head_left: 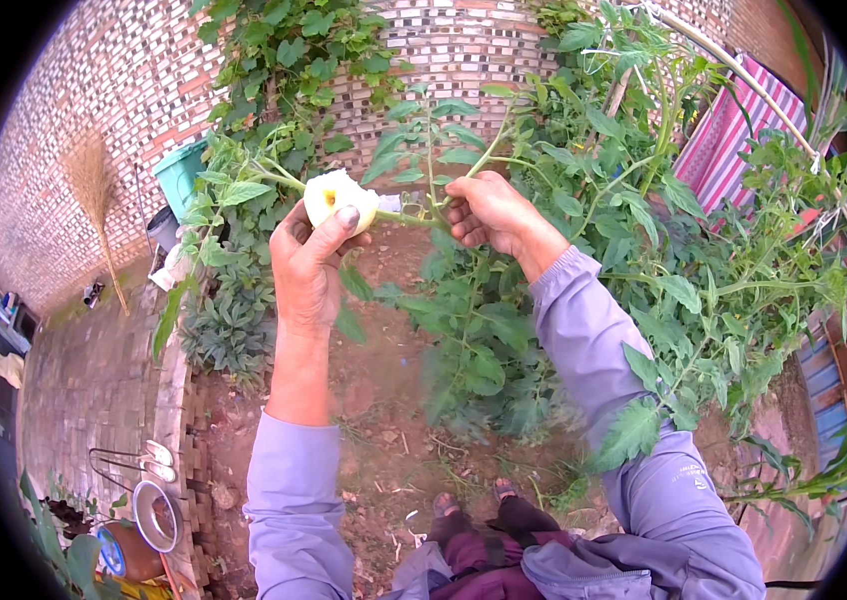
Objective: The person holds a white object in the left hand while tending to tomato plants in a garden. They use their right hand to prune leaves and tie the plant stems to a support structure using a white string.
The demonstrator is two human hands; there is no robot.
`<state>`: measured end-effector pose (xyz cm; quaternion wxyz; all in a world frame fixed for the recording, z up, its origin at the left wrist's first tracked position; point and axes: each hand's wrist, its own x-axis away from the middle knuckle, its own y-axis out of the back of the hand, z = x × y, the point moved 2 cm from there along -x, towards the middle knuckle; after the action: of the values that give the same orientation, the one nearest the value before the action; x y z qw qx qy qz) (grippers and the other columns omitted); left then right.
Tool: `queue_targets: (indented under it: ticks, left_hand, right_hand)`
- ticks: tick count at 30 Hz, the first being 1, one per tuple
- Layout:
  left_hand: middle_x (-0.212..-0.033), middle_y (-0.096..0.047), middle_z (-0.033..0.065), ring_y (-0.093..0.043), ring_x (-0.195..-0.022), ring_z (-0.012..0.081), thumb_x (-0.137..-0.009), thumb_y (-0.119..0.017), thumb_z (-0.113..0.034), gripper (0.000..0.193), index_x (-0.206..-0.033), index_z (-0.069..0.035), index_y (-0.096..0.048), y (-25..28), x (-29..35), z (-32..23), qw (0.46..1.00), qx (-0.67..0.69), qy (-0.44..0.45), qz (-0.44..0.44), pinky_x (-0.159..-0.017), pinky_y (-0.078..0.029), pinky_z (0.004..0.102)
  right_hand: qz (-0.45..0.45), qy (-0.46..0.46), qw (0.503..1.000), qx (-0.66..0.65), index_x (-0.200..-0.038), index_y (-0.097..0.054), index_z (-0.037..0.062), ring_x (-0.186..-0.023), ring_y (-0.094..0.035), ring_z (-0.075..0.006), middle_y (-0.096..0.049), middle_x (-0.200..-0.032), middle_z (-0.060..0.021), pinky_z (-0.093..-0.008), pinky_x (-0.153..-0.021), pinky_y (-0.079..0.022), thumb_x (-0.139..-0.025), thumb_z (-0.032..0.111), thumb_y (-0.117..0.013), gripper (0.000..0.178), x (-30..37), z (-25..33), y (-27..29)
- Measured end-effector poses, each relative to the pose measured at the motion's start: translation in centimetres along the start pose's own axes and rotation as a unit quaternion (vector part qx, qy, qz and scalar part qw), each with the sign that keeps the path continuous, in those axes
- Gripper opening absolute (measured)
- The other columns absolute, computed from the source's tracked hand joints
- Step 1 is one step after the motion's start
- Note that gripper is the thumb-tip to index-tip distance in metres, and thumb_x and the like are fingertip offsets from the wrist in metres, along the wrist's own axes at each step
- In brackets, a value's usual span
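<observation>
My left hand (316, 255) is closed around a whitish roll (329, 200) with a small yellowish hole in its side; whether it is tape or twine I cannot tell. A short pale strip (390, 203) sticks out at its right. To the right, my right hand (497, 217) is pinched on a leafy green tomato stem (434, 150), with the thumb and forefinger at the stem and the other fingers curled. A green branch (406, 217) runs between the two hands. Several tomato leaves (484, 365) hang below my right hand.
Dense tomato plants (684, 290) crowd the right side, beneath a slanting pole (734, 65). A brick wall (454, 50) stands behind. At left are a broom (94, 185), a green bin (182, 175) and a paved path (94, 390). A metal strainer (157, 515) lies lower left.
</observation>
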<state>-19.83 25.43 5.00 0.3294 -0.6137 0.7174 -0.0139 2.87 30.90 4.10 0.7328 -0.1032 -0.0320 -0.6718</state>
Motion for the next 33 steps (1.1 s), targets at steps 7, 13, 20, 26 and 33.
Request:
queue_targets:
  ticks: [7, 13, 20, 26, 33]
  left_hand:
    - [-0.103, -0.064, 0.0127, -0.064, -0.088, 0.0182, -0.080, -0.069, -0.014, 0.047, -0.119, 0.007, -0.053, -0.9, -0.3, 0.6, 1.000, 0.013, -0.006, -0.007, -0.069, -0.055, 0.0301]
    - [-0.109, -0.061, 0.0142, -0.062, -0.093, 0.0198, -0.078, -0.070, -0.016, 0.050, -0.119, 0.006, -0.052, 0.1, -0.6, -0.1, 0.999, 0.044, 0.006, -0.018, -0.071, -0.054, 0.0301]
    - [-0.120, -0.059, 0.0126, -0.061, -0.097, 0.0197, -0.077, -0.069, -0.017, 0.058, -0.126, 0.006, -0.049, 0.7, 0.0, -0.5, 0.999, -0.004, 0.026, 0.025, -0.075, -0.053, 0.0300]
    - [-0.135, -0.047, 0.0212, -0.063, -0.084, 0.0183, -0.073, -0.071, -0.024, 0.069, -0.128, 0.007, -0.043, 3.2, 3.8, 0.3, 0.998, -0.045, 0.034, -0.009, -0.068, -0.053, 0.0264]
    - [-0.135, -0.044, 0.0275, -0.064, -0.082, 0.0222, -0.062, -0.078, -0.025, 0.078, -0.126, 0.007, -0.045, 5.5, 14.6, 2.2, 0.988, 0.031, 0.092, -0.124, -0.064, -0.054, 0.0281]
  right_hand:
    - [0.117, -0.022, 0.967, -0.224, -0.083, -0.051, 0.0114, -0.053, -0.050, -0.0091, -0.056, -0.067, -0.0016, -0.0220, -0.042, -0.039, -0.092, 0.022, -0.052, 0.014, 1.2, 3.4, -0.9]
    - [0.129, 0.208, 0.960, -0.138, -0.084, -0.053, 0.0040, -0.051, -0.059, -0.0152, -0.060, -0.066, -0.0053, -0.0284, -0.043, -0.048, -0.090, 0.024, -0.056, 0.021, 7.1, 8.5, -3.5]
    - [0.062, 0.107, 0.984, 0.126, -0.084, -0.054, -0.0007, -0.052, -0.061, -0.0143, -0.059, -0.067, -0.0064, -0.0276, -0.047, -0.048, -0.092, 0.026, -0.057, 0.028, 14.2, -11.3, -0.2]
    - [0.040, 0.025, 0.920, 0.388, -0.083, -0.058, 0.0001, -0.067, -0.063, -0.0359, -0.061, -0.067, -0.0184, -0.0443, -0.060, -0.047, -0.085, 0.026, -0.064, 0.027, 21.6, -25.0, 4.2]
    - [0.019, -0.047, 0.883, 0.467, -0.084, -0.063, 0.0024, -0.071, -0.064, -0.0357, -0.066, -0.073, -0.0166, -0.0423, -0.064, -0.050, -0.079, 0.027, -0.068, 0.026, 26.2, -33.1, 12.1]
